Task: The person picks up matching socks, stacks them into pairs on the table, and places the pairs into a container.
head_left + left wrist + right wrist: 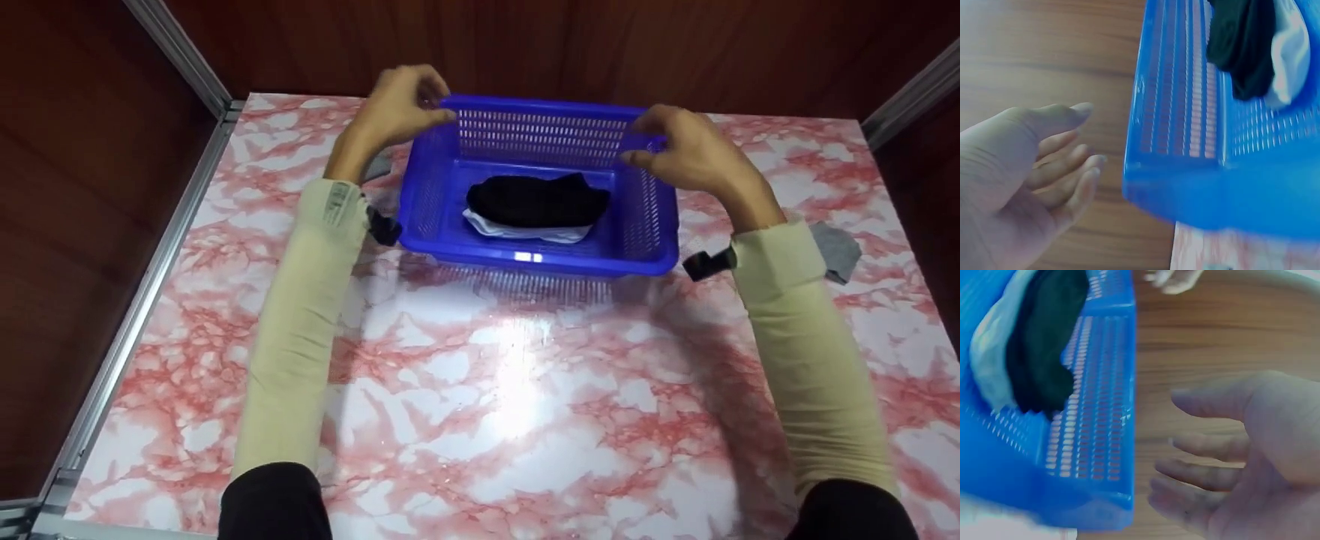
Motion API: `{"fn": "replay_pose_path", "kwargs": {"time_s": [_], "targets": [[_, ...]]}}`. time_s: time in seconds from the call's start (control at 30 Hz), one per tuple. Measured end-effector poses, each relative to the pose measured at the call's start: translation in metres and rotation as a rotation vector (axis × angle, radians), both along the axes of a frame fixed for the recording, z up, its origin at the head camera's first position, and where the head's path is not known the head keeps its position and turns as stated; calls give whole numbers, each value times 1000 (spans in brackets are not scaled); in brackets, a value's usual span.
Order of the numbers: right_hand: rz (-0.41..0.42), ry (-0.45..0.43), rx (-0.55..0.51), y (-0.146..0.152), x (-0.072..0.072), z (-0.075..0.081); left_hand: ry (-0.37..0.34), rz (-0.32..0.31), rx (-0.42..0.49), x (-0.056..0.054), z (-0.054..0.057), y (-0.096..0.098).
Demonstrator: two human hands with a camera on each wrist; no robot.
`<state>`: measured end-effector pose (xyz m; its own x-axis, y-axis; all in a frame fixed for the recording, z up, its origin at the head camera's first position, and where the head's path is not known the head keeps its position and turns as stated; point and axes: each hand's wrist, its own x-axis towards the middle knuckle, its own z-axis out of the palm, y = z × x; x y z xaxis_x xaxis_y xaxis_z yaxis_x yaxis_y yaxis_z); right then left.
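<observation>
A blue plastic basket with slotted walls stands toward the back of the table. Inside it lies a black folded cloth, possibly a sock, on top of a white one. My left hand is by the basket's back left corner, its fingers loosely bent. In the left wrist view a gap separates that hand from the basket rim. Over the right wall, near the back right corner, is my right hand. The right wrist view shows its relaxed fingers apart from the basket, holding nothing.
A grey cloth lies on the table right of the right wrist. Another grey piece shows partly behind the left wrist. The red-and-white marbled table meets brown panels at the back and sides.
</observation>
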<state>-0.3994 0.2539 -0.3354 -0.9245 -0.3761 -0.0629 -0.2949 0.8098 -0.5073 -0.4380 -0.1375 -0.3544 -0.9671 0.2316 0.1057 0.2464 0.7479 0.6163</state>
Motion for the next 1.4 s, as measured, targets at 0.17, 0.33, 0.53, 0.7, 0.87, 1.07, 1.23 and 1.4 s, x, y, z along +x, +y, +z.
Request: {"fn": "replay_pose_path", "kwargs": {"time_s": [0.17, 0.33, 0.53, 0.7, 0.87, 1.07, 1.23, 1.4], "targets": [[-39, 75, 12, 7, 9, -20, 91, 92, 70, 3, -8, -21], [-82, 111, -24, 10, 13, -45, 123, 159, 100, 4, -17, -41], [-117, 80, -44, 7, 16, -65, 108, 211, 107, 3, -34, -63], [-137, 120, -28, 2, 20, -74, 57, 272, 80, 1, -50, -77], [-128, 204, -15, -2, 22, -79, 60, 305, 66, 1, -71, -89], [-129, 196, 12, -4, 21, -82, 24, 311, 45, 5, -96, -97], [-137, 175, 18, -3, 21, -82, -61, 312, 22, 6, -110, -98], [-149, 180, 16, -3, 22, -82, -74, 301, -22, 5, -117, -98]]}}
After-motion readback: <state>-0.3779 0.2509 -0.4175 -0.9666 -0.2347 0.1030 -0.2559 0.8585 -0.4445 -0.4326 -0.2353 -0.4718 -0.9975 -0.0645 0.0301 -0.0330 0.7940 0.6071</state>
